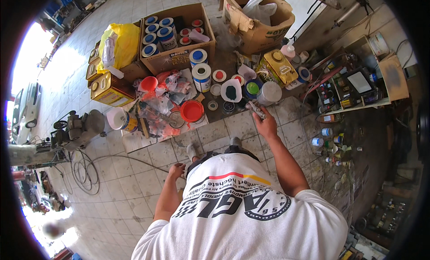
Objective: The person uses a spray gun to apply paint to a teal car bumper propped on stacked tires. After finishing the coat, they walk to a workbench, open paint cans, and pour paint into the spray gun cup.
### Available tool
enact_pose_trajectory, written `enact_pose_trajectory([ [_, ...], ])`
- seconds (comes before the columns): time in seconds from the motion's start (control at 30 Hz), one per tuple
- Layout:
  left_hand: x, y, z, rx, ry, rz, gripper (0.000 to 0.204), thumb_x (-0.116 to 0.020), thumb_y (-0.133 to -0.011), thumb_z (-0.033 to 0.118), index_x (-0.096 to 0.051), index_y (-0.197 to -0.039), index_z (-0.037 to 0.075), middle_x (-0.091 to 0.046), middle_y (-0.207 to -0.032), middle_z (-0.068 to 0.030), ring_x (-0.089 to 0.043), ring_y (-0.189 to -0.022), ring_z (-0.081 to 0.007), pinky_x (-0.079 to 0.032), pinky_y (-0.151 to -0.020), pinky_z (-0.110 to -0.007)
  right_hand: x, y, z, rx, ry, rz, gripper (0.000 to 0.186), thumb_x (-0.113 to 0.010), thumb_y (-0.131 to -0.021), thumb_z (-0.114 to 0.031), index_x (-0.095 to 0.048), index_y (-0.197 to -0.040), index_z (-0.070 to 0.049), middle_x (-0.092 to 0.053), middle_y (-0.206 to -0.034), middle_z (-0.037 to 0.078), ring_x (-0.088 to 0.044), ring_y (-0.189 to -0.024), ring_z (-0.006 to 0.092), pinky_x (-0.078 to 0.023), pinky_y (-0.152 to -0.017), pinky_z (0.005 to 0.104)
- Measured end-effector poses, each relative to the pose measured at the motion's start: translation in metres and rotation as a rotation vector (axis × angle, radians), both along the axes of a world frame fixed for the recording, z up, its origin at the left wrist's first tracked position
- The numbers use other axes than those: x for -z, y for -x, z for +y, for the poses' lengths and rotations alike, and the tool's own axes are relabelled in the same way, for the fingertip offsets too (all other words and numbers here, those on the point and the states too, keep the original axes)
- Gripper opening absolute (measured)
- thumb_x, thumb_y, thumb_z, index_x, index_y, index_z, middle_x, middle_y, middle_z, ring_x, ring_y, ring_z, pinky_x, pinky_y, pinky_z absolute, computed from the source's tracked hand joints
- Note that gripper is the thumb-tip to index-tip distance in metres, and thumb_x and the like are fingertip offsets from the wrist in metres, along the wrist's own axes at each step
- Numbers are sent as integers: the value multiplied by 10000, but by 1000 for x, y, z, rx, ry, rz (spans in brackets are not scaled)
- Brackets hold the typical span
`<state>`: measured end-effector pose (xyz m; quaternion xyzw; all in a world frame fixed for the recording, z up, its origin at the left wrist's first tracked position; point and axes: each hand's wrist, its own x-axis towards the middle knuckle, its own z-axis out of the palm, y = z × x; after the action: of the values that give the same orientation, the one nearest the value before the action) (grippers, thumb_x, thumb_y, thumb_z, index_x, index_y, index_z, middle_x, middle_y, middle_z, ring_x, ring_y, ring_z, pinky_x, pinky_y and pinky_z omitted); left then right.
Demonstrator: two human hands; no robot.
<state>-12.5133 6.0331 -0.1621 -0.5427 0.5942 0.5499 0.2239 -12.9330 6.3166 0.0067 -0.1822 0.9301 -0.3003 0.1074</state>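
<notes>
My right hand point(267, 124) is closed around a silver metal tool shaped like a spray gun point(255, 109), near the front edge of the low work surface. Just beyond it stand a whitish can point(269, 93) and a can with green on top point(253, 87). To its left, a white plastic cup point(231, 90) holds dark green paint, above a small dark jar point(229, 107). My left hand point(177, 170) hangs beside my body with fingers curled, and nothing shows in it. An open can of red-orange paint point(192, 111) stands nearer the middle.
Paint-stained rags point(163, 98) cover cardboard at left. Behind stand a carton point(179, 58) of paint cans, a yellow bag point(120, 47) and a taller box point(257, 25). A yellow tin point(277, 67) stands right. A hose point(127, 157) crosses the tiles; a shelf unit point(358, 85) stands far right.
</notes>
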Motion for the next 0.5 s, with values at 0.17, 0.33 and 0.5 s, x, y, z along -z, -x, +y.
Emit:
enact_pose_trajectory([
  [0.17, 8, -7, -3, -4, 9, 12, 415, -688, -946, 348, -702, -1213, 30, -741, -985, -81, -682, -778, -156, -518, -647, -307, -2, -3, -2, 7, 12, 34, 521, -615, -945, -490, -599, -1341, -151, -733, -1012, 204, -683, -959, 434, -539, -795, 500],
  [0.33, 13, -7, -3, -21, -26, 28, 419, -678, -953, 350, -685, -1236, 42, -738, -996, -73, -675, -774, -156, -510, -643, -299, -9, -3, -5, 5, 3, -1, 506, -617, -946, -478, -597, -1338, -160, -735, -975, 200, -685, -939, 434, -540, -788, 501],
  [0.5, 14, -6, -3, 32, -26, 11, 429, -663, -969, 347, -643, -1299, 73, -727, -1039, -61, -661, -793, -151, -492, -602, -291, -8, -3, -6, 0, 7, 29, 502, -622, -940, -474, -608, -1317, -144, -730, -972, 217, -681, -940, 445, -538, -792, 513],
])
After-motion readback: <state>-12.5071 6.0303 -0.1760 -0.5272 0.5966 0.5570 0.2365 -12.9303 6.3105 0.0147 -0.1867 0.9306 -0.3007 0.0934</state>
